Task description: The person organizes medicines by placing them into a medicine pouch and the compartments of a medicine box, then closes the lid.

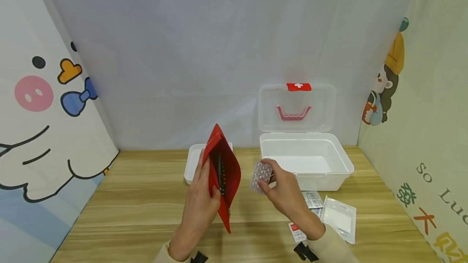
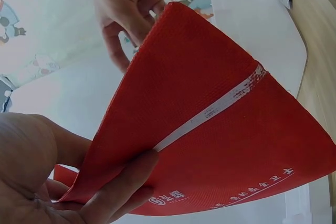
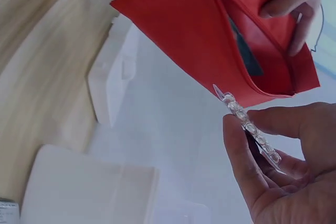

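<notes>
While the left hand point(image 1: 199, 202) clamps fingers on it, a pouch point(image 1: 233, 167) gapes. The right hand point(image 1: 287, 190) pinches a blister pack point(image 1: 261, 174).

L hand point(image 1: 199, 202) holds open red pouch point(image 1: 232, 169), R hand point(image 1: 288, 190) pinches blister pk point(image 1: 261, 174)

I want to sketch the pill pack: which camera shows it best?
The head view: the pill pack faces the camera there, its bubbles visible, held in the right hand. The right wrist view is closer but shows it edge-on. In the left wrist view, the pouch hides most or all of it.
</notes>
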Tool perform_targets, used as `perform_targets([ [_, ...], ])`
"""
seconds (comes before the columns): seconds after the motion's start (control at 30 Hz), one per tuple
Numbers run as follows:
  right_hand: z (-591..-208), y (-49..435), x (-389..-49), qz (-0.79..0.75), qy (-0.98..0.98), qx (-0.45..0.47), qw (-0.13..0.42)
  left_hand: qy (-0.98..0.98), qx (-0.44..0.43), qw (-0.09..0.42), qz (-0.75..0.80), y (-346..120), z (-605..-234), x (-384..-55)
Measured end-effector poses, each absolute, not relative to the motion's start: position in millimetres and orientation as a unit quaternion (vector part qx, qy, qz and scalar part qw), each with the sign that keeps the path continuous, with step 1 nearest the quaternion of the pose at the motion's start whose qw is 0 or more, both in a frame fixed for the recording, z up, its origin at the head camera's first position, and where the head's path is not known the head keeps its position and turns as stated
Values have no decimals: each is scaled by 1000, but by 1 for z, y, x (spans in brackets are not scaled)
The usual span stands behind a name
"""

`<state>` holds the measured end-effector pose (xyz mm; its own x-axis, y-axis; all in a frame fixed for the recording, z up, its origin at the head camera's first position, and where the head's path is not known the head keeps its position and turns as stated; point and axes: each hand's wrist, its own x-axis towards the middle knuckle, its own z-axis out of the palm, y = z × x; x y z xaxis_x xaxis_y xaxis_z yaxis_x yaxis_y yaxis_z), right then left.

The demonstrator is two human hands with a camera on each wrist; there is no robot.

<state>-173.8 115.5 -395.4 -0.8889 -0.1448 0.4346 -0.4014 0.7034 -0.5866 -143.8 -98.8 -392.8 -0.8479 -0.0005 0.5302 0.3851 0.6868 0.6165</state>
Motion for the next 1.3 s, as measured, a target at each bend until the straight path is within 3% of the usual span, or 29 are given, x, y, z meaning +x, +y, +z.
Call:
perform_targets([
  [0.5,-368,127,-163,405,-860,183,252,-881,-117,252,-383,-88,-388,-143],
  [1.3,-351,87,-163,353,-854,235,301,-874,-144,255,-388,-69,-386,-140],
])
